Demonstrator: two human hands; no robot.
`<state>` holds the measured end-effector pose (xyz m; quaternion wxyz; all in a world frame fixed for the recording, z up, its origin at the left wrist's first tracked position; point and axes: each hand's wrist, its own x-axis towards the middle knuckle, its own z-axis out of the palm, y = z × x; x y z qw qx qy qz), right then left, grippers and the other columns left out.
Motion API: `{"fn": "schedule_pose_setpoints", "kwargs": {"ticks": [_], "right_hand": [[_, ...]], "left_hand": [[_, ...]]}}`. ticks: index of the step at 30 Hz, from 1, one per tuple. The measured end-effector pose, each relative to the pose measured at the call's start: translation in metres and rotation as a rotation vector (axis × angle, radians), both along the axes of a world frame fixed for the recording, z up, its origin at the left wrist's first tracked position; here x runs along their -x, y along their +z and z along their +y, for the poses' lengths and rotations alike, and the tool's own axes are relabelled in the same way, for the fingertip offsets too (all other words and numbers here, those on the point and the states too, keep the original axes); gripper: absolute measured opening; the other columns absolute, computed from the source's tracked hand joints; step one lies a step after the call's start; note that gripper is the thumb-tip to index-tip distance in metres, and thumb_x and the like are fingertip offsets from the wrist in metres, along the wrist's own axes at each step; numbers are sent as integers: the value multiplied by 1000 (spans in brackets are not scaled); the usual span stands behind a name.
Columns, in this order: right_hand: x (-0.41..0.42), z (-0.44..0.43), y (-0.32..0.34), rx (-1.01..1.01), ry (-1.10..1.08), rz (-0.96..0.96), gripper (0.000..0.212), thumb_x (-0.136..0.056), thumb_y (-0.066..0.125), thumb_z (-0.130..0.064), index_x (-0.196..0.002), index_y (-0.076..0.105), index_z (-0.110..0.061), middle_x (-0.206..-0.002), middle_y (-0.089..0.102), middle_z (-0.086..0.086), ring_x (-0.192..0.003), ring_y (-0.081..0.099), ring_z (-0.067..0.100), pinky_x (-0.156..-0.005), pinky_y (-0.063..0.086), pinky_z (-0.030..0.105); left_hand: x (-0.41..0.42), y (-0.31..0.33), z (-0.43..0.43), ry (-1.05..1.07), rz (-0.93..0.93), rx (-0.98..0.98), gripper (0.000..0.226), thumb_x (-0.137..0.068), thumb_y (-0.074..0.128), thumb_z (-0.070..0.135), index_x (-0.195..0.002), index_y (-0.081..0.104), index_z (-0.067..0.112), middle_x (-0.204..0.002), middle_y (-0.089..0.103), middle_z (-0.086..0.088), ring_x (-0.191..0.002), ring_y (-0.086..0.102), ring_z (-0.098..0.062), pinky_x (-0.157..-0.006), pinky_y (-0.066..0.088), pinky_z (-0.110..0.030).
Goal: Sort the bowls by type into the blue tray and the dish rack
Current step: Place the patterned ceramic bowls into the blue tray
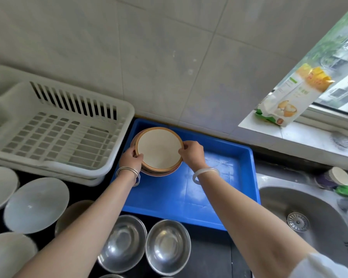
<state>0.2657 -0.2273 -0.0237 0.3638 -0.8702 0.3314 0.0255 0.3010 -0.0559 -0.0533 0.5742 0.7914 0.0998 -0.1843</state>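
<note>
A brown-rimmed bowl (159,149) with a cream inside sits on another like it in the far left corner of the blue tray (219,187). My left hand (131,159) grips its left rim and my right hand (191,154) grips its right rim. The white dish rack (54,129) stands left of the tray with nothing in it. On the dark counter near me are two steel bowls (167,246) side by side, several white bowls (35,204), and one brownish bowl (72,213) partly hidden behind my left forearm.
A steel sink (309,217) lies to the right of the tray. A cup (338,177) and a green item stand at its far rim. A carton (289,99) stands on the window sill at the right. A tiled wall closes the back.
</note>
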Motion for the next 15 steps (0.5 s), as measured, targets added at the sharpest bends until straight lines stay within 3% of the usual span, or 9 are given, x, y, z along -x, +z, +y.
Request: {"fn": "schedule_pose_setpoints", "kwargs": {"ticks": [5,9,15], "right_hand": [[-2,2,-2,-5,8,-16,20,-78,48,0,-82,68,-4,-70,60,9,-65,54,24,-57,43,27],[5,4,-4,-29,-18,-92,19,-86,52,-5,-95,69,-8,-85,68,11,-78,61,28,-71,53,36],[13,6,-4,-85,-27,-122,25,-91,52,-10,-112,65,-9,-102,69,10,-91,63,27,-81,54,39]], "left_hand": [[-1,-6,1,48,-20,52,31,-88,50,3,-117,60,9,-117,64,-12,-108,58,-29,-88,44,-31],[2,-6,0,140,-51,82,37,-88,52,4,-123,58,13,-119,64,-8,-110,58,-26,-90,45,-32],[8,-1,-3,218,-77,118,40,-87,52,1,-125,57,12,-123,64,-8,-114,58,-24,-94,44,-32]]}}
